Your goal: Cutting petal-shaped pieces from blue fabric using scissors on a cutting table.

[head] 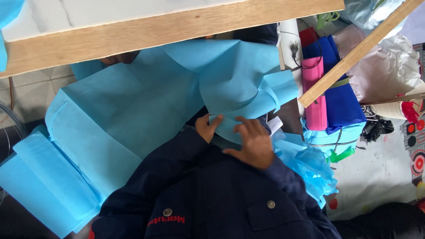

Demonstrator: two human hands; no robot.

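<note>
Head view: the light blue fabric sheet (pixel 133 110) spreads across the person's lap, near the wooden bench (pixel 133 31). The left hand (pixel 205 128) pinches its folded edge in a narrow grip. The right hand (pixel 253 144) lies spread flat on the fold. This looks like creasing, and any next move needs the edges kept aligned.

Wooden table edge (pixel 133 33), perhaps tiled floor (pixel 26 88)
</note>
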